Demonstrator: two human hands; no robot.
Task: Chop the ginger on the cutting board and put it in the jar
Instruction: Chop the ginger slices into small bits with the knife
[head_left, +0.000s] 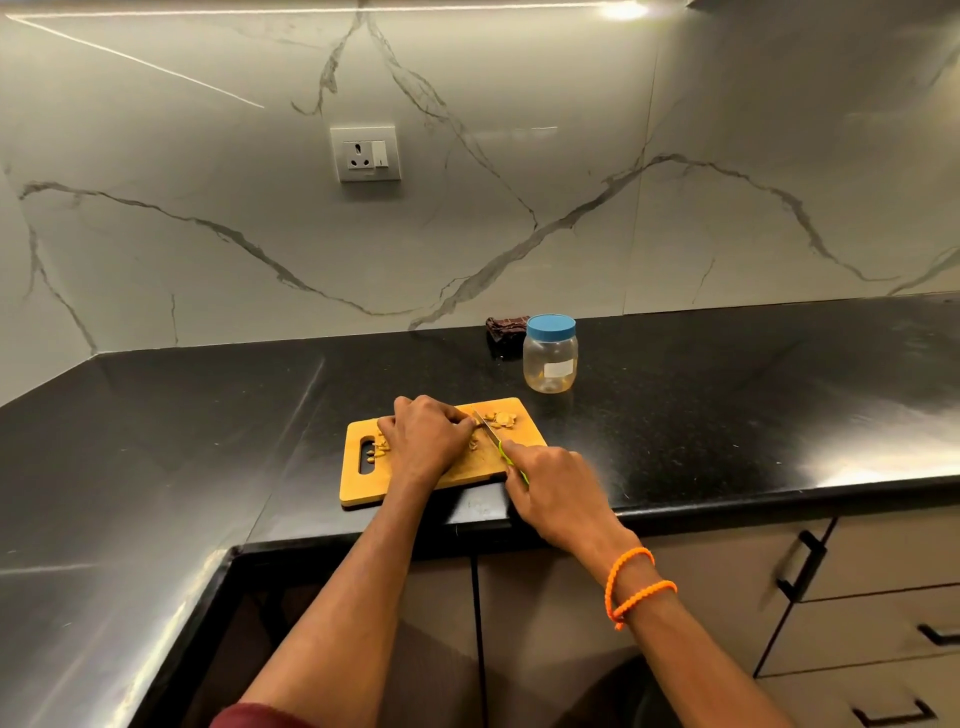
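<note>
Your left hand (423, 434) pins tan ginger (503, 419) on the wooden cutting board (358, 486), steadying it; right hand (553, 480) grips the green-handled knife (493, 441).

Left hand (423, 434): fingers curled, palm down, knuckles forward. Right hand (553, 480): closed in a grip, just beside it, both forearms extended.

1. Your cutting board (363, 483) sits at the counter (727, 415) front edge.
2. Ginger (501, 419) lies on its far right corner.
3. Jar (550, 358) stands behind-right; cloth (505, 327) behind it.
</note>
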